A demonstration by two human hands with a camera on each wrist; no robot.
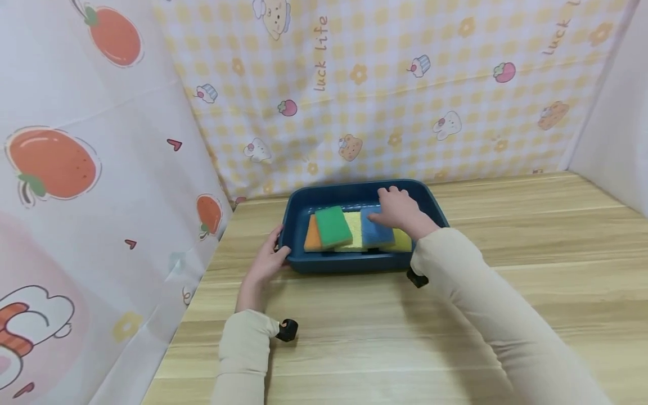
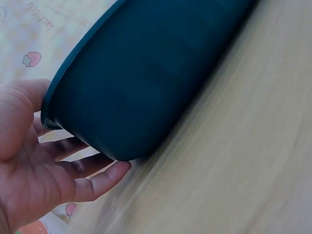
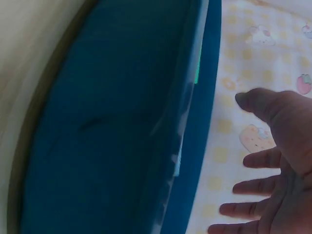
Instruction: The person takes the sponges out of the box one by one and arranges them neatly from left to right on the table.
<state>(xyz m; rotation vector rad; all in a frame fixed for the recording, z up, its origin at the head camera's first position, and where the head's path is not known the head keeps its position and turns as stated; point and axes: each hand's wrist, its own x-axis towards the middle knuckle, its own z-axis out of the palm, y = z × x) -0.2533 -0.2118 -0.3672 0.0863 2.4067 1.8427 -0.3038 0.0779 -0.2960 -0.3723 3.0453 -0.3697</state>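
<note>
A dark blue tray (image 1: 349, 264) with raised walls and rounded corners sits on a light wood-grain table (image 1: 349, 326), and five flat, sponge-like pads lie inside it in an overlapping row. From the tray's left end to its right, they are an orange pad (image 1: 311, 240), a green pad (image 1: 333, 226) lying partly over the orange one and tilted, a pale yellow pad (image 1: 356, 229) in the middle, a blue pad (image 1: 377, 235) overlapping it, and a deeper yellow pad (image 1: 403, 242) partly under the blue one. The person's left hand (image 1: 266, 261) grips the tray's left end, thumb over the rim and the other fingers against the outside wall. The right hand (image 1: 400, 212) is over the right part of the tray's interior, above the blue pad, with thumb and fingers spread wide and nothing held; whether it touches the pad, I cannot tell. Both arms, in cream sleeves (image 1: 245, 349), reach in from the tray's near side. Behind the tray hangs a yellow-and-white checked cloth (image 1: 385, 101) printed with cupcakes, strawberries and flowers.
</note>
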